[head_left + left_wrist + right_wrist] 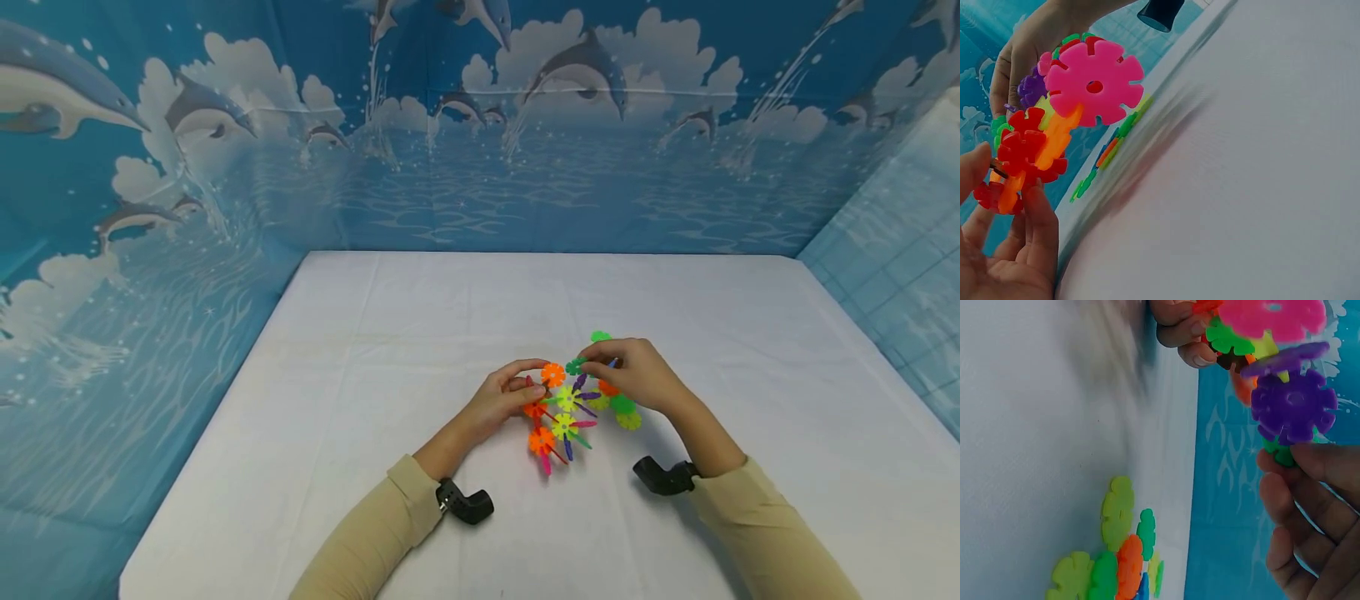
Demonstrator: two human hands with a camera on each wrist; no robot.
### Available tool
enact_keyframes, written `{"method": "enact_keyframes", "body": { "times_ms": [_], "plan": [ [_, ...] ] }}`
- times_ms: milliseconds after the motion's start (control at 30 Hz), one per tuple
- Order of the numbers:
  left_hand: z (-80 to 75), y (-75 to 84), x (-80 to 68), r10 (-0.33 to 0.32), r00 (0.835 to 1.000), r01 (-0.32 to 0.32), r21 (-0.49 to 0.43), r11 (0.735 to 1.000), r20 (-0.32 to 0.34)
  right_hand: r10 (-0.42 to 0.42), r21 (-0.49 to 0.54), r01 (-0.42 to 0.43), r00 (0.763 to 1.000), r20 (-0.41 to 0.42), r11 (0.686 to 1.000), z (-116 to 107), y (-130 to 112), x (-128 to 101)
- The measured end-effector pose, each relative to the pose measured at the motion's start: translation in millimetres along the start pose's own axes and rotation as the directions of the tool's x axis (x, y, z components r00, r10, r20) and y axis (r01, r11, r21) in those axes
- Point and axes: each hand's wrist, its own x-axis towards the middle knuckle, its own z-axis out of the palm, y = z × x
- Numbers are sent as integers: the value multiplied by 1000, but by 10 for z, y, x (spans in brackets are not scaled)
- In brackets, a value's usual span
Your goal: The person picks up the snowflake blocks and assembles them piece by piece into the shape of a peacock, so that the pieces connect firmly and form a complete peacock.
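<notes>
My left hand comes first — its fingers curl round the left edge of the multicoloured cluster of interlocked plastic snowflake discs, pinching the red and orange discs there, as the left wrist view shows. The cluster sits between my two hands, held just above the white cloth-covered tabletop, near its middle; I cannot tell whether its lower end touches the cloth. I judge this grip should stay firm and quiet, acting as the anchor, because the discs join only by slots and would twist apart under a loose hold.

At the right, my right hand pinches a small green plastic disc at the cluster's upper right, fingertips pressed on its rim. To seat it well, I would line its notch squarely with a notch on the neighbouring purple slotted disc and push straight in — not at an angle, or the slot binds.

Below the right hand, a loose pile of spare green, yellow and orange discs lies on the tabletop, just beside the cluster.
</notes>
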Motion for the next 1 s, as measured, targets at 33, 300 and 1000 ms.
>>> {"method": "enact_keyframes", "body": {
  "times_ms": [33, 300, 1000],
  "plan": [
    [-1, 1, 0, 3, 1000, -3, -1, 1000, 5, -4, -1, 4, 1000, 11, 1000, -3, -8, 2],
    [-7, 13, -11, -4, 1000, 4, 10, 1000, 17, -66, -83, 69, 997, 32, 994, -24, -44, -10],
    [-36, -17, -11, 28, 996, -27, -16, 1000, 89, -240, -105, 252, 964, 116, 962, 50, -12, 31]
  ]
}}
